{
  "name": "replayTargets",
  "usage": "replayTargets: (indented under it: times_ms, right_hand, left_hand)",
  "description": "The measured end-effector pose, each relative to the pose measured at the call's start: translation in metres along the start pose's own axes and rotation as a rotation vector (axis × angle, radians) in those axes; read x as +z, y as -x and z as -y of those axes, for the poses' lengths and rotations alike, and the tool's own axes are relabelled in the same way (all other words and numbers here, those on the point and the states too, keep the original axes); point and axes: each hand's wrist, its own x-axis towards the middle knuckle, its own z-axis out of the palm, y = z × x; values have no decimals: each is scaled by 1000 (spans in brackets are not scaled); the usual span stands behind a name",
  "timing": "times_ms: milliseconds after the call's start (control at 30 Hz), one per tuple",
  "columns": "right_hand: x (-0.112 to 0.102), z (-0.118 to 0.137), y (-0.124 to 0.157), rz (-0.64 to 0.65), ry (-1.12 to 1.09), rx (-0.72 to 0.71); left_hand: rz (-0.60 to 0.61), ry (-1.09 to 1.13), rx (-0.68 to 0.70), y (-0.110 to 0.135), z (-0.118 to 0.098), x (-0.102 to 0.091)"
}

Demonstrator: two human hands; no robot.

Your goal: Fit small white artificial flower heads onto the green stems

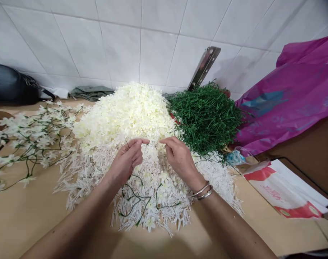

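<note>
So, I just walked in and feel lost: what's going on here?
A person's left hand seems to hold a branching green stem that bears a few pale flowers; the right hand is close by, any contents too small to tell. A heap of loose flowers lies ahead, a pile of green stems to its right, and flowered sprays at left.

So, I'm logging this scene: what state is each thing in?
Left hand: curled, index extended
Right hand: curled, index extended
Loose flowers: heaped
Green stems: heaped
White strands: tangled
Left sprays: flowers attached
Purple bag: wrinkled
Printed packet: flat
Cloth: crumpled
Metal strip: tilted
Black bag: unclear
</note>
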Motion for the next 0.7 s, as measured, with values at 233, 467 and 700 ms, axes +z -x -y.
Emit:
replayTargets:
  times_ms: [233, 467, 700]
  right_hand:
    - [-10, 30, 8, 38, -622, 254]
    - [-6, 25, 11, 92, -778, 270]
    - [-8, 25, 31, 256, -146, 195]
  left_hand:
    - [21, -447, 102, 1, 14, 6]
    - [-49, -627, 206, 0, 16, -5]
    - [-144, -468, 148, -4, 15, -3]
